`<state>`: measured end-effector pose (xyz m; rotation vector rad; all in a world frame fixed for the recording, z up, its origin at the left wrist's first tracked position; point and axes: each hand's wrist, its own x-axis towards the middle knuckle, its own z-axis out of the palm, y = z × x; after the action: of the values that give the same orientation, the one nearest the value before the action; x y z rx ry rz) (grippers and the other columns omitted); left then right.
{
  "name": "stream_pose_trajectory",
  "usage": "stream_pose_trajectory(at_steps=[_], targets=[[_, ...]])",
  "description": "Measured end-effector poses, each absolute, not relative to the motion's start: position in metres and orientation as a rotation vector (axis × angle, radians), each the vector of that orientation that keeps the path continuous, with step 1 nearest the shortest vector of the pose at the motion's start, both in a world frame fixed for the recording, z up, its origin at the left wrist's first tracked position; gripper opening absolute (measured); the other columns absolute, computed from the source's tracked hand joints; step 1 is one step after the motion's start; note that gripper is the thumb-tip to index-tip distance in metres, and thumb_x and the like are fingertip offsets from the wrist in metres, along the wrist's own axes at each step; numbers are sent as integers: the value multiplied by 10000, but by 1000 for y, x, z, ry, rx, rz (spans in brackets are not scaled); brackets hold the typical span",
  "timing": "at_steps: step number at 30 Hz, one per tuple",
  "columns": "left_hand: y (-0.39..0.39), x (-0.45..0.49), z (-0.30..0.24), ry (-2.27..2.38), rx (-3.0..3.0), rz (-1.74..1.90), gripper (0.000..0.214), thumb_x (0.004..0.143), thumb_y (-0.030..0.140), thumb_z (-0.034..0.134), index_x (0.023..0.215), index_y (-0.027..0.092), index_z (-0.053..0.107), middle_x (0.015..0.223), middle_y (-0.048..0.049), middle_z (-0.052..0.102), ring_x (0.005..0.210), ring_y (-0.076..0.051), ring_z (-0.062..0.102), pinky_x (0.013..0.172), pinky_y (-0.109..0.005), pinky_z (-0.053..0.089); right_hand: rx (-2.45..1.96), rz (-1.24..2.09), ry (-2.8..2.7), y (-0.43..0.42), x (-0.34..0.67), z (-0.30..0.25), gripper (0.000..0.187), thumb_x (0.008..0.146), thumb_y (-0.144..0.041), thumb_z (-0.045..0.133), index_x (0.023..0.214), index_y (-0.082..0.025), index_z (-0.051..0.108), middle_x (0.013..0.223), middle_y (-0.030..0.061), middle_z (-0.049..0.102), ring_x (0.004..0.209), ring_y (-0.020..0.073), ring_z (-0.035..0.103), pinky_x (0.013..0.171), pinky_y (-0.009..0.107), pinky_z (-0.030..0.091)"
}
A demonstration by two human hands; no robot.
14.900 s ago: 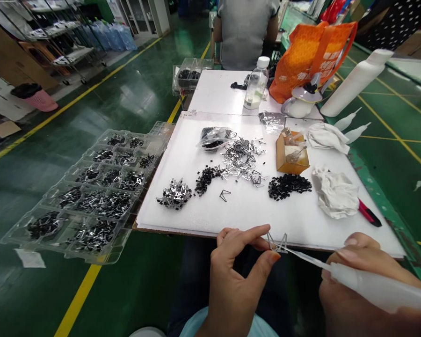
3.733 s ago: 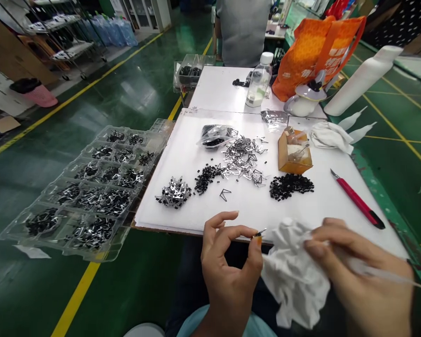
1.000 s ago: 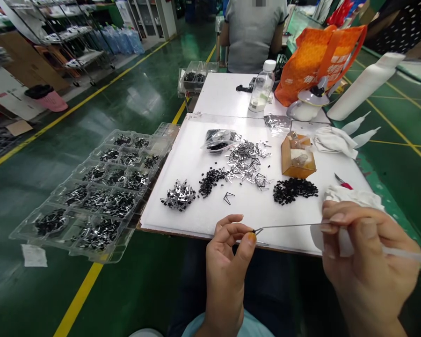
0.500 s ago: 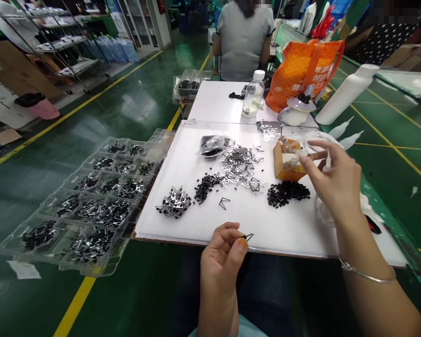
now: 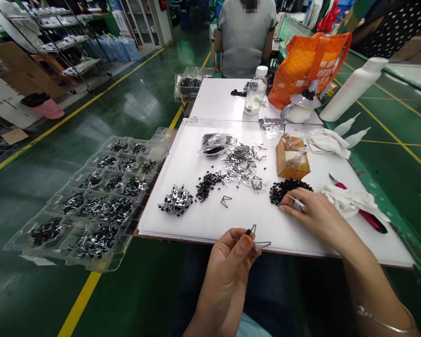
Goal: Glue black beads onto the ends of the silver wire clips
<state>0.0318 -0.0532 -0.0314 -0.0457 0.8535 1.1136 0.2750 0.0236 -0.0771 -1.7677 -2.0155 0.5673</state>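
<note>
Over the table's front edge, my left hand (image 5: 228, 269) is closed in a pinch on a V-shaped wire clip (image 5: 263, 244), its thin legs sticking out past the thumb. A small black piece (image 5: 248, 231) shows at the fingertips. My right hand (image 5: 314, 213) is closed at the near edge of a pile of small black pieces (image 5: 284, 188). A thin whitish tool (image 5: 297, 202) shows between its fingers; its exact kind is unclear. One loose wire clip (image 5: 226, 201) lies on the white tabletop (image 5: 196, 229), near a heap of wire clips (image 5: 242, 161).
A clear compartment tray (image 5: 66, 224) of metal parts stands left. An orange box (image 5: 293, 161), a red-handled knife (image 5: 372, 221) and white cloths (image 5: 351, 201) lie right. Farther back are a bottle (image 5: 255, 91), an orange bag (image 5: 307, 70) and a seated person (image 5: 245, 40).
My right hand has come down from beside the orange box to the black pieces. The clip in my left hand has turned, so both its legs show.
</note>
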Motion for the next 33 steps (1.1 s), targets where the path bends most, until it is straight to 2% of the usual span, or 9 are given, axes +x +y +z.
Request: stream_pose_trajectory(at_steps=[5,9,15,19,22,25,29,31,33], targets=[[-56,33,-26,721,-149,1023,302,654,255,1042,746,129,783,776,-3,718,641,-65,631,790,-250,591,-1768,583,-2028,21,276,-84,237,947,-443,595,870,-257,722,922,57,721,820,270,660,747,394,451],[-59,32,-27,683,-174,1008,282,697,248,1023,767,119,782,814,-10,719,648,-57,645,812,-257,597,-1757,590,-2022,20,275,-86,259,957,-454,581,877,-253,725,934,65,725,837,275,665,764,405,463],[-57,30,-26,656,-185,969,304,668,271,1036,758,123,786,806,-3,722,640,-64,665,804,-257,597,-1770,569,-1946,15,269,-84,250,945,-455,589,858,-248,698,913,57,738,833,267,673,760,390,458],[-56,29,-25,678,-152,974,298,679,285,1030,765,133,790,795,-6,748,650,-71,675,824,-246,588,-1842,559,-1788,9,268,-83,253,908,-487,634,853,-252,709,770,14,706,579,198,574,635,354,402],[-56,30,-28,728,-65,1024,247,737,271,999,758,152,784,763,-3,747,682,-83,679,810,-227,579,-1888,532,-1612,7,269,-84,231,819,-472,707,798,-242,715,573,-27,570,455,158,439,569,335,345],[-55,32,-34,856,39,1087,203,787,260,965,902,200,808,786,6,749,738,-105,693,787,-219,575,-1857,549,-1458,4,266,-83,238,767,-470,762,768,-235,723,559,-27,522,505,158,450,562,320,352],[-54,34,-42,1032,205,1152,411,845,358,917,1233,307,793,835,28,722,771,-99,673,798,-190,565,-1709,744,-1283,-11,256,-78,374,861,-565,714,1043,-245,782,789,19,687,505,130,429,475,294,349],[-53,34,-45,1097,297,1174,383,862,399,895,1225,308,814,845,24,714,787,-89,667,801,-152,555,-1570,965,-1102,-21,247,-74,357,862,-568,753,1050,-268,802,689,-7,643,458,109,355,469,291,396],[-53,33,-48,1137,362,1176,327,859,424,892,1158,300,847,845,18,717,795,-84,680,796,-125,552,-1420,1151,-917,-30,238,-70,299,813,-550,832,959,-289,823,536,-53,513,432,94,305,560,311,520]])
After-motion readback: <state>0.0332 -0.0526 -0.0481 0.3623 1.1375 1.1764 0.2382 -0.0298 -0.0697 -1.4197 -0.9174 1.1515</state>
